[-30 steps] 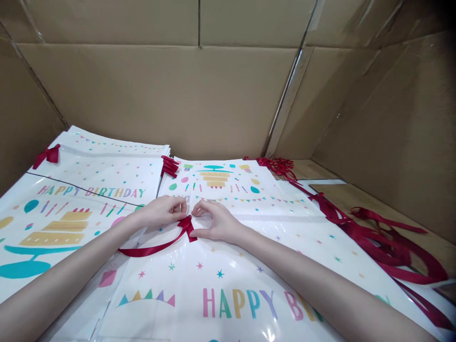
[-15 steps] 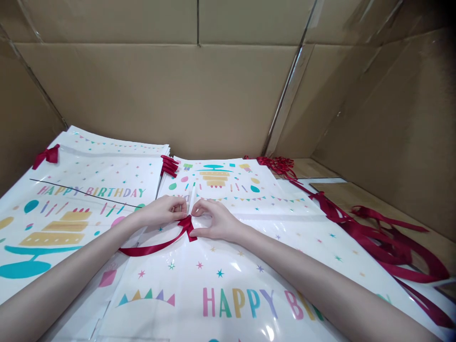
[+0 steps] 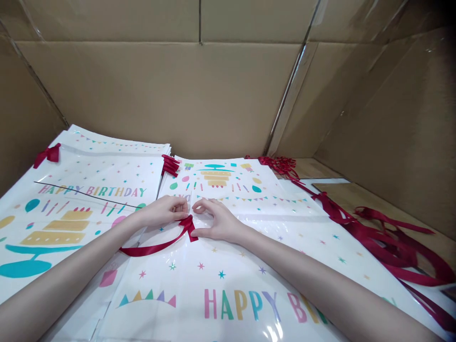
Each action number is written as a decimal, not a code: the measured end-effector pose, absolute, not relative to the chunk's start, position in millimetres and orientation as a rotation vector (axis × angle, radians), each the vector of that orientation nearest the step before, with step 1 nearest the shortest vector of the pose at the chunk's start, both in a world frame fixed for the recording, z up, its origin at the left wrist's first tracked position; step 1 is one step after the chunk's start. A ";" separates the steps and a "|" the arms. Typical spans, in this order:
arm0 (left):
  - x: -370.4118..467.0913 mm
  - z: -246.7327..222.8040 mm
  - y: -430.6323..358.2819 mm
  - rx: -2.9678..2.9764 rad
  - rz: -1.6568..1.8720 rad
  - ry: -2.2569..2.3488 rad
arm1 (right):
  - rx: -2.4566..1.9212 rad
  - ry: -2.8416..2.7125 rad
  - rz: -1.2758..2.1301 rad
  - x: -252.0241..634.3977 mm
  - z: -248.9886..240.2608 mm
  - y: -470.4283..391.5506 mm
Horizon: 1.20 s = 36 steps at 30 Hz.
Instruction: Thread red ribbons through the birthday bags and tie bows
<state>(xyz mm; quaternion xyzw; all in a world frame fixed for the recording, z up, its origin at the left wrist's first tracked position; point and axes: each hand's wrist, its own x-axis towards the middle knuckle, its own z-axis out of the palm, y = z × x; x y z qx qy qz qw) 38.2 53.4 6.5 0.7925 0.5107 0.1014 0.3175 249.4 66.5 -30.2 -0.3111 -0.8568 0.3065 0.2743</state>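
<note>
A dark red ribbon (image 3: 153,248) runs across a white printed "HAPPY BIRTHDAY" sheet (image 3: 242,266) and ends in a knot between my hands. My left hand (image 3: 171,208) is closed at the upper left of the knot, its fingers curled in a pinch; what they hold is too small to make out. On the right of the knot, my right hand (image 3: 213,221) has thumb and index finger apart in a C shape, the thumb beside the short ribbon end. Nothing shows between those fingers.
At the left lies a stack of similar sheets (image 3: 117,166) with a red bow (image 3: 48,154) and a thin dark cord (image 3: 81,192). Loose red ribbons (image 3: 384,247) spread along the right side. Cardboard walls (image 3: 160,90) stand behind and beside.
The view has shifted very slightly. My hands and the ribbon keep nearly the same positions; a pale upright strip above the knot between my hands shows less now.
</note>
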 end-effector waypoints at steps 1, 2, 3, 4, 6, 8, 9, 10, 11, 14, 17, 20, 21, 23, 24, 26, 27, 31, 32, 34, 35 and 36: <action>38.1 6.7 53.6 2.087 0.266 1.345 | -0.842 -2.312 0.825 249.5 -29.8 66.6; 38.0 7.1 53.7 2.089 0.262 1.348 | -0.838 -2.317 0.825 249.6 -29.6 66.9; 38.0 7.6 53.9 2.089 0.260 1.352 | -0.829 -2.320 0.826 249.7 -29.6 67.3; 38.1 7.9 54.0 2.088 0.258 1.354 | -0.819 -2.321 0.825 249.8 -29.8 67.7; 39.0 7.8 53.9 2.081 0.266 1.346 | -0.806 -2.323 0.823 250.1 -30.7 68.5; 40.7 6.3 53.5 2.084 0.283 1.338 | -0.801 -2.325 0.819 250.3 -31.9 69.1; 41.8 5.3 53.1 2.093 0.293 1.341 | -0.795 -2.325 0.817 250.4 -32.5 69.2; 42.9 4.3 52.5 2.107 0.303 1.351 | -0.786 -2.325 0.814 250.5 -33.1 69.3; 43.9 3.5 51.9 2.125 0.313 1.364 | -0.776 -2.325 0.809 250.6 -33.6 69.4; 44.7 3.8 50.7 2.184 0.342 1.379 | -0.745 -2.331 0.780 250.7 -34.9 69.5; 41.2 6.6 51.6 2.259 0.336 1.330 | -0.715 -2.338 0.740 250.5 -35.4 70.0; 37.2 7.0 53.6 2.300 0.311 1.293 | -0.695 -2.357 0.709 250.2 -35.7 70.8; 36.8 6.2 54.0 2.293 0.311 1.296 | -0.689 -2.366 0.701 250.3 -35.9 71.0; 37.9 3.7 53.7 2.278 0.338 1.323 | -0.678 -2.381 0.685 250.5 -36.7 71.5; 39.2 2.5 53.1 2.278 0.362 1.336 | -0.674 -2.387 0.678 250.6 -37.2 71.7; 42.2 0.4 51.7 2.291 0.416 1.364 | -0.669 -2.392 0.664 250.9 -38.3 72.0; 43.4 -0.3 51.1 2.294 0.434 1.376 | -0.667 -2.392 0.657 250.9 -38.7 72.1; 43.8 -2.3 52.0 2.292 0.422 1.399 | -0.658 -2.395 0.632 250.8 -38.9 71.8; 42.9 -2.3 53.0 2.301 0.409 1.393 | -0.659 -2.398 0.628 250.7 -38.6 71.6; 40.5 -0.6 55.1 2.348 0.371 1.373 | -0.665 -2.404 0.623 250.6 -37.9 71.0; 38.8 1.6 56.2 2.384 0.343 1.363 | -0.668 -2.405 0.622 250.7 -37.6 70.8; 36.7 4.8 57.2 2.420 0.306 1.356 | -0.671 -2.404 0.625 250.7 -37.4 70.5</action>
